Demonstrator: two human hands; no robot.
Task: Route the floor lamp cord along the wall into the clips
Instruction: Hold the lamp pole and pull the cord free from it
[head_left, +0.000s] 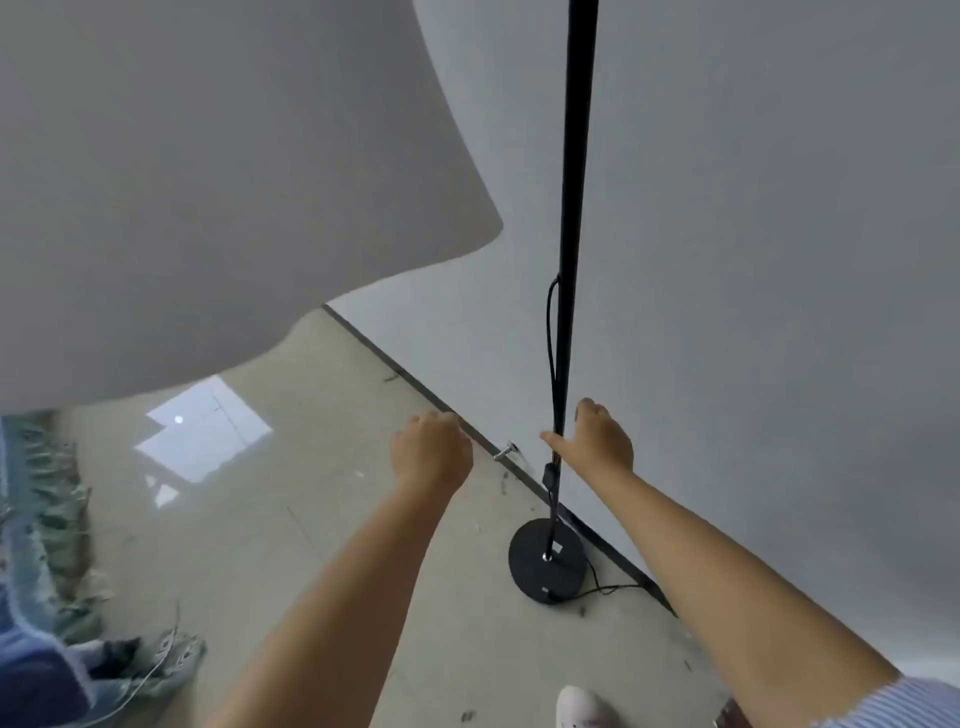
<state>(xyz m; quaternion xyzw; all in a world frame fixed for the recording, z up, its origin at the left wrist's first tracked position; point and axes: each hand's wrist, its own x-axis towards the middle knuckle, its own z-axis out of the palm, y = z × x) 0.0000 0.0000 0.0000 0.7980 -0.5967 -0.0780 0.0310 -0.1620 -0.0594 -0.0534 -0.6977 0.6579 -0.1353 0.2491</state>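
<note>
The right hand (597, 441) is being held spread open against the lamp pole (574, 208), thumb pointing left across the pole and fingers beside it; whether the cord (550, 332) is being pinched under the thumb cannot be told. The left hand (431, 449) is being held curled into a loose fist just left of the pole, its back turned to the camera, so what it is holding, if anything, is hidden.

The cord is being carried down alongside the pole in a slack loop, past a small inline switch (549, 475) just under the right hand, and a further stretch of it is lying on the floor (337, 519) behind the round black lamp base (548, 564), trailing toward the dark baseboard (415, 387). A small metal fitting (506, 451) is standing out at the foot of the wall (753, 260) between the two hands; whether it is one of the clips cannot be told.

The task is judged to be at its opening step: the cord is being reached for and nothing is yet being seated along the wall. For the next move, the cord would need to be gripped firmly, its slack drawn away from the pole, and a length of it brought low along the baseboard to the nearest clip.
</note>
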